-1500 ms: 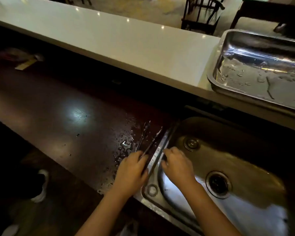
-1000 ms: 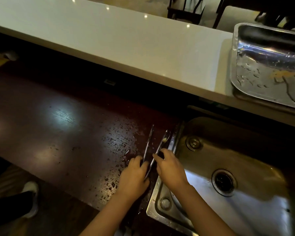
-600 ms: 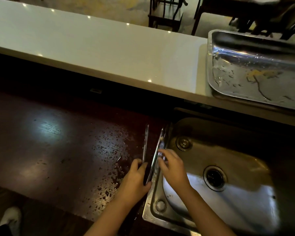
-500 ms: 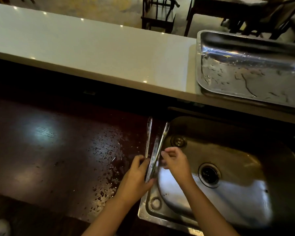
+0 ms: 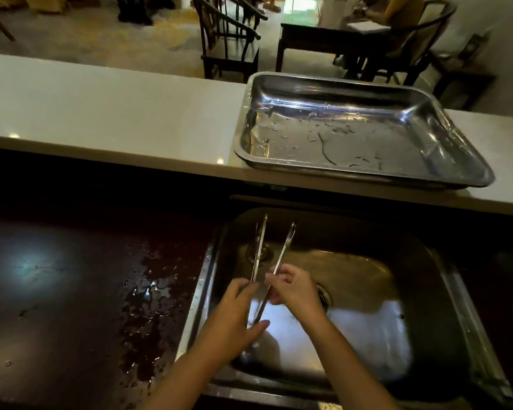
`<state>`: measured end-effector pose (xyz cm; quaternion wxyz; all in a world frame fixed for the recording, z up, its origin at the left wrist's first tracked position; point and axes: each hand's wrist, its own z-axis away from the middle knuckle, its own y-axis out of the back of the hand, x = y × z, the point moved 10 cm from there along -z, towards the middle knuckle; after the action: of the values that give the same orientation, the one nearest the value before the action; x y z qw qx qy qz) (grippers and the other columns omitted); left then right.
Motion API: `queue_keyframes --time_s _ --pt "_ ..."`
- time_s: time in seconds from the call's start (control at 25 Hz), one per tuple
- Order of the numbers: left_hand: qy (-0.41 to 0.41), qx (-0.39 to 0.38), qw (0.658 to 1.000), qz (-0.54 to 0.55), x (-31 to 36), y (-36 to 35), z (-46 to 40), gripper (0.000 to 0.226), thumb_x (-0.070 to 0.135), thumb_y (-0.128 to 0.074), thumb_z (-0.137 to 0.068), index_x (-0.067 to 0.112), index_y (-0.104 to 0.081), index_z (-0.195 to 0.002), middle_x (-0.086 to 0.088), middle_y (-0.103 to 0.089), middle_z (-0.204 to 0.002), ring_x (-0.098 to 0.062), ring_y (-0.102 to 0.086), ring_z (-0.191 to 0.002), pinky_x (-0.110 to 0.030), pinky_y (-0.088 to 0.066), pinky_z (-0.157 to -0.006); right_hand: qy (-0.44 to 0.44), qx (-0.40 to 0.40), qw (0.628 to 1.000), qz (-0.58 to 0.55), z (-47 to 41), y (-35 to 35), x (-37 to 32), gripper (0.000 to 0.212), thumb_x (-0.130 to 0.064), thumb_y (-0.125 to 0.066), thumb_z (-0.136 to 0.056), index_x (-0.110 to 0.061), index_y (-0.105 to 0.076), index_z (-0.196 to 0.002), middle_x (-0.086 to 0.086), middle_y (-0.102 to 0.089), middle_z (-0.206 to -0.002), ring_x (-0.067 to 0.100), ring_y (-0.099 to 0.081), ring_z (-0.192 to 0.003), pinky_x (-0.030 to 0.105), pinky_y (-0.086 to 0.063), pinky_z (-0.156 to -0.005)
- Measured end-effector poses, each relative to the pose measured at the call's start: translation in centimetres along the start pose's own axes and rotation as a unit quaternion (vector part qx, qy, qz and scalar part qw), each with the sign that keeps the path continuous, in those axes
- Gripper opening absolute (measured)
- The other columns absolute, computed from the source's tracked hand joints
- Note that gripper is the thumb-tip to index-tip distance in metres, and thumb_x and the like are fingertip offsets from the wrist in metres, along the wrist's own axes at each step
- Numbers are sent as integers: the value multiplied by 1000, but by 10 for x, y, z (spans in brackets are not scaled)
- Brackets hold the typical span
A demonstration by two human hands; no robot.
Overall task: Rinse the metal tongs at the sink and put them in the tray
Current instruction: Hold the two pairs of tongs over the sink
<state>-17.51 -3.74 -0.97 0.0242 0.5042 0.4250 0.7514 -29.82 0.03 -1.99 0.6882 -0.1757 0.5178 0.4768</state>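
Note:
The metal tongs (image 5: 259,250) are held over the steel sink (image 5: 444,294), their two thin arms spread and pointing away from me. My left hand (image 5: 234,315) grips them near the hinge end. My right hand (image 5: 293,288) pinches the right arm of the tongs about halfway along. The steel tray (image 5: 439,119) sits on the white raised counter behind the sink, wet with droplets and holding nothing else. No running water is visible.
A dark wooden countertop (image 5: 65,291) to the left of the sink is splashed with water near the basin edge. The white counter ledge (image 5: 107,113) runs across the back. Beyond it stand dark chairs (image 5: 228,34) and a table where a person sits.
The tongs have been lifted from the wet countertop at the sink's left rim and carried right, over the basin. Both hands moved with them; the view shifted to show the whole tray.

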Motion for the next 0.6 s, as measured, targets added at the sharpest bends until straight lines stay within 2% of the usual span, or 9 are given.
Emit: queue_keyframes --time_s 0.08,0.12,0.16,0.24,0.32,0.36,0.4,0.52,0.6 --pt "53 3 995 80 -6 -17 -9 51 36 -64 -78 45 -37 -120 23 -49 -108 7 -55 -87 -8 -48 -65 -19 0 999 25 -5 15 24 12 -14 -62 -85 -23 -61 -77 -1 -64 -63 4 -60 -45 16 -52 -48" --pt "88 9 991 105 -14 -27 -15 44 29 -63 -80 41 -41 -116 19 -55 -96 4 -58 -81 -10 -49 -61 -38 -5 999 34 -9 20 38 11 -14 -62 -84 -20 -62 -76 0 -64 -62 4 -58 -42 17 -51 -47" --pt "123 10 985 119 -24 -39 -22 40 22 -61 -82 34 -44 -117 14 -59 -88 -1 -61 -77 -13 -51 -61 -62 -10 997 36 -12 24 55 10 -12 -63 -83 -17 -63 -74 4 -65 -64 7 -59 -43 20 -51 -46" --pt "185 -5 974 129 -42 -65 -33 37 15 -58 -83 25 -47 -117 8 -62 -79 -12 -64 -73 -26 -51 -68 -106 -17 994 34 -21 29 90 14 -9 -62 -83 -15 -62 -70 19 -70 -78 22 -66 -56 28 -53 -51" --pt "234 -18 964 125 -61 -93 -42 31 13 -57 -83 21 -54 -112 7 -62 -74 -15 -64 -69 -24 -49 -67 -138 -20 989 42 -32 29 123 18 -8 -60 -84 -17 -60 -67 26 -70 -87 35 -69 -72 37 -54 -62" --pt "254 -24 960 117 -69 -106 -45 26 12 -56 -83 21 -58 -107 7 -62 -72 -15 -64 -68 -20 -48 -64 -146 -21 988 50 -38 29 136 18 -8 -59 -84 -16 -60 -67 26 -70 -85 35 -68 -71 39 -53 -64" --pt "270 -30 956 111 -78 -120 -49 22 11 -55 -83 22 -61 -101 5 -63 -72 -15 -63 -67 -18 -48 -61 -154 -21 986 56 -46 28 150 16 -7 -59 -84 -13 -61 -69 23 -70 -77 31 -66 -63 36 -53 -61" --pt "296 -28 948 111 -103 -152 -60 18 11 -52 -85 27 -59 -86 2 -65 -77 -12 -62 -66 -14 -47 -53 -169 -26 983 69 -68 27 185 10 -6 -59 -84 -4 -62 -75 5 -59 -54 11 -51 -38 14 -41 -37" --pt "291 -23 952 92 -115 -164 -68 18 11 -50 -86 25 -59 -84 3 -65 -80 -8 -59 -67 -6 -41 -51 -186 -26 980 60 -78 25 204 12 -4 -59 -84 -5 -61 -72 3 -54 -50 4 -46 -28 12 -34 -31"
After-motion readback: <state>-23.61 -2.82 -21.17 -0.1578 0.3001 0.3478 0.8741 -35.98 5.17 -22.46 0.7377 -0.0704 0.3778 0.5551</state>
